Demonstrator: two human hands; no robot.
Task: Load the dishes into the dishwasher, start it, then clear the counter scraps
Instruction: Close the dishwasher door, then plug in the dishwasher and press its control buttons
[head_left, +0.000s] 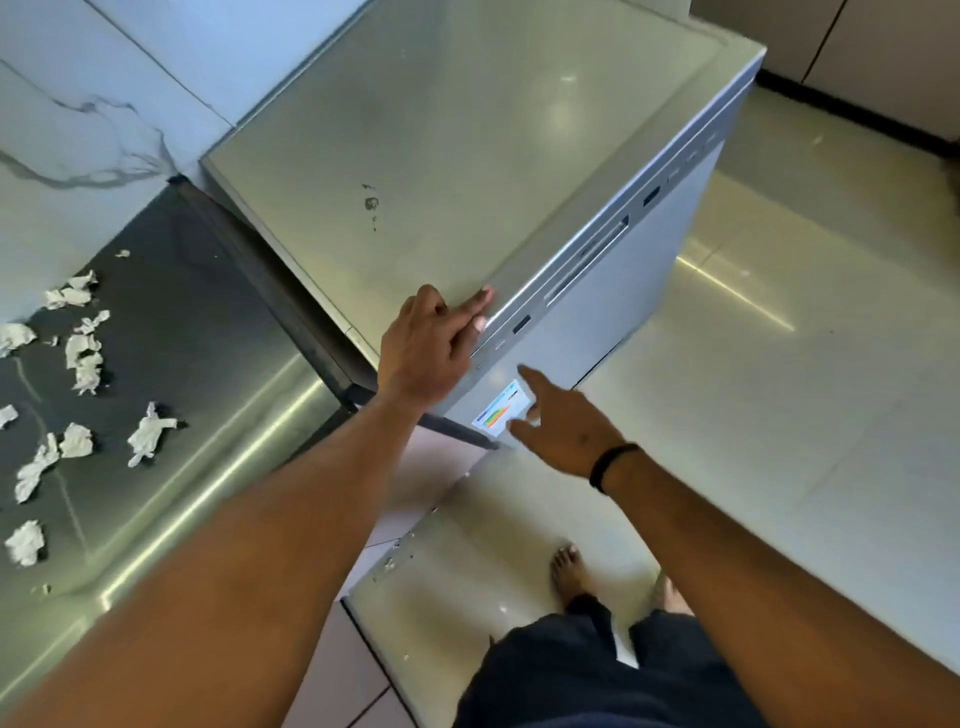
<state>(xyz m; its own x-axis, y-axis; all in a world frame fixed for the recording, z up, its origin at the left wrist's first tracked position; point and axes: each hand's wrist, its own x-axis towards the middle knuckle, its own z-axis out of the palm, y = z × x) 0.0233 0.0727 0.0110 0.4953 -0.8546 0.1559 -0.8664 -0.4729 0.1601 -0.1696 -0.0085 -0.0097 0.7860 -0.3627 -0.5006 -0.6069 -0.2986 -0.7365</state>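
Observation:
The silver dishwasher (467, 140) stands in the middle of the view with its door closed. Its control strip (582, 260) with buttons runs along the top front edge. My left hand (426, 348) rests on the top front corner, with its fingertips at the left end of the control strip. My right hand (556, 415) hovers with straight fingers in front of the door, next to a coloured energy label (501, 410). Several crumpled white paper scraps (78, 358) lie on the dark counter (197, 338) at the left.
A marble-look wall (78, 119) rises behind the counter. The pale tiled floor (779, 364) spreads to the right of the dishwasher. My bare foot (569, 571) stands on it near the door. Cabinets (883, 57) line the far right.

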